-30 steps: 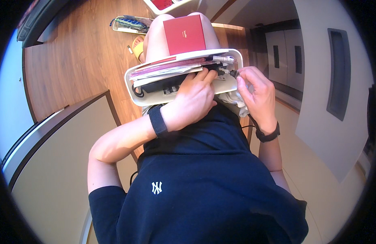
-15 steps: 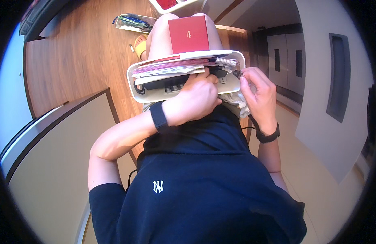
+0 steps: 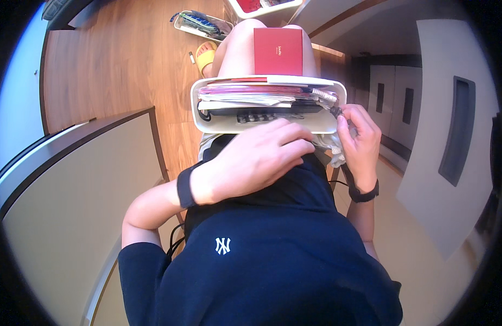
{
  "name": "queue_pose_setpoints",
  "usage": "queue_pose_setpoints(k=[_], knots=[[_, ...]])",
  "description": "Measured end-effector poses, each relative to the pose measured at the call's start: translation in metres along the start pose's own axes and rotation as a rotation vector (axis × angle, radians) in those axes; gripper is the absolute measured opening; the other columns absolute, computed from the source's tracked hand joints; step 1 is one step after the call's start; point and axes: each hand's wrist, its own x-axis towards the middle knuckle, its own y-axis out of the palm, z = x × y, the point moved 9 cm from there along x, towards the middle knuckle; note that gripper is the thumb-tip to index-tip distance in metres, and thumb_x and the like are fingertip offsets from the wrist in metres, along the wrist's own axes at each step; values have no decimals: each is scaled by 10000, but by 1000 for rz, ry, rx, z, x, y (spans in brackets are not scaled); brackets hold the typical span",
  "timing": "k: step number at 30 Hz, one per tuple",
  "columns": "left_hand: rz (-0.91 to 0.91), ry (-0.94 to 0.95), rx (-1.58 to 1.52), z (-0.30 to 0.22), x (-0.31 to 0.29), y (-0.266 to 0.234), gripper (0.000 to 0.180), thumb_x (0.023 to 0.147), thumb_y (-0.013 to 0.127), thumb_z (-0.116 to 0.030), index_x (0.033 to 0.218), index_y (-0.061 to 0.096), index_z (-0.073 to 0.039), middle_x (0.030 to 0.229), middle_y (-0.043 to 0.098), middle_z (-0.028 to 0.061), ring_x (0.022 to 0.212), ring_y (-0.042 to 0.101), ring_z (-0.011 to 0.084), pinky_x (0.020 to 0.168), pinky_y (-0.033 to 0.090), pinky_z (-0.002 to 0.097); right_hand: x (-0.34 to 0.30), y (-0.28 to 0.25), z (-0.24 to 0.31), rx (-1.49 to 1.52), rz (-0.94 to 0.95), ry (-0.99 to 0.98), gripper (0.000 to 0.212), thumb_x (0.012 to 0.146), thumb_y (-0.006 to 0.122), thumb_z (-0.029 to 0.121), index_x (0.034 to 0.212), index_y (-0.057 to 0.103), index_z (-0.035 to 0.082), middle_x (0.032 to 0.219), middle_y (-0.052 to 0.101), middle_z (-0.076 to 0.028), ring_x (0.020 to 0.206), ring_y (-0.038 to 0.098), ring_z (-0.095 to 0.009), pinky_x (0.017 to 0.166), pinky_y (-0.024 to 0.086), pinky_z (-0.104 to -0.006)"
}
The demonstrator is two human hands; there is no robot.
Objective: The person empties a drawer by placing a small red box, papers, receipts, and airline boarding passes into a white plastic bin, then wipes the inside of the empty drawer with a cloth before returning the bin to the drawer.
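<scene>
A white plastic bin (image 3: 225, 125) rests on my lap, holding a stack of papers and booklets (image 3: 245, 96) on edge. In front of the stack lie a long black object (image 3: 272, 108) and several small dark round pieces (image 3: 253, 117). My left hand (image 3: 256, 160) hovers by the near rim, slightly blurred, its fingers loosely bent and apart with nothing visible in them. At the right rim my right hand (image 3: 360, 144) pinches a small dark knobbly item (image 3: 336, 111); its kind cannot be made out. Clear plastic packaging (image 3: 324, 98) sits beside that item.
A flat red box (image 3: 278, 51) lies across my thighs beyond the bin. On the wooden floor (image 3: 115, 70) stand a narrow tray of cloth-like things (image 3: 203, 26) and another white bin (image 3: 267, 10). A pale panel (image 3: 82, 185) is at the left, grey cabinet fronts (image 3: 430, 141) at the right.
My left hand has come out of the bin toward my body, uncovering the small round pieces. My right hand keeps its pinch at the right rim. The whole view has shifted slightly.
</scene>
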Motion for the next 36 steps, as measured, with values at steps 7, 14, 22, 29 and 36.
queue_pose_setpoints(k=[7, 14, 22, 29, 36], knots=[[-375, -116, 700, 30, -46, -55, 300, 701, 647, -1, 994, 653, -64, 885, 637, 63, 830, 600, 249, 739, 502, 360, 2, 1, 4, -28, 17, -30, 71, 811, 601, 41, 863, 579, -3, 885, 624, -129, 732, 618, -288, 661, 484, -322], [-307, -36, 688, 23, -48, -31, 269, 705, 601, -72, 968, 649, -56, 850, 600, 51, 792, 581, 201, 687, 498, 332, 1, 4, 10, -25, 60, -35, 67, 809, 606, 48, 853, 577, 7, 874, 622, -124, 717, 614, -285, 648, 480, -321], [-306, -9, 639, 25, -46, -19, 245, 742, 628, -60, 986, 642, -52, 885, 620, 66, 768, 589, 208, 635, 510, 333, -3, 9, 12, -40, 112, -41, 65, 813, 615, 71, 829, 571, 27, 816, 596, -110, 682, 594, -298, 601, 465, -333], [-379, -67, 681, 41, -46, -46, 207, 729, 611, -79, 936, 613, -78, 948, 591, 55, 863, 580, 235, 731, 505, 359, 1, 10, 20, -197, 120, -114, 72, 794, 631, 87, 783, 566, 57, 765, 566, -102, 646, 584, -310, 563, 452, -364], [-495, -132, 611, 59, -26, -79, 164, 730, 696, -29, 808, 556, -62, 750, 566, 91, 744, 563, 279, 644, 465, 356, 1, 14, 28, -294, 182, -158, 108, 759, 642, 113, 735, 544, 75, 755, 536, -86, 611, 575, -292, 537, 445, -364]])
